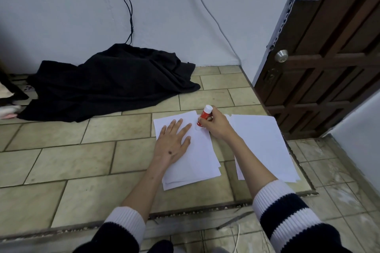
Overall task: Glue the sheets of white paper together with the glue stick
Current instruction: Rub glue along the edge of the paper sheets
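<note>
Closed around the small red glue stick with white end cap (204, 116), right hand (216, 125), fingers wrapped at mid-barrel, stick tilted with the lower tip pressed to the far edge of the top sheet. Spread flat and gripping nothing, left hand (173, 141), palm down on the loose stack of thin white paper sheets (197, 158), pinning it against the beige tiled floor (82, 160). Just beside, to the right, a second stack of white paper sheets (265, 146), partly under the right forearm. Farther off, a crumpled black cloth (111, 82) against the pale wall, and a dark brown wooden door (329, 57). Probably light, floppy sheets, apt to slide on smooth tile and wrinkle under a dragging tip; best held flat near the glued zone and lifted by a corner. Stick likely rigid and light, best gripped at mid-barrel.
</note>
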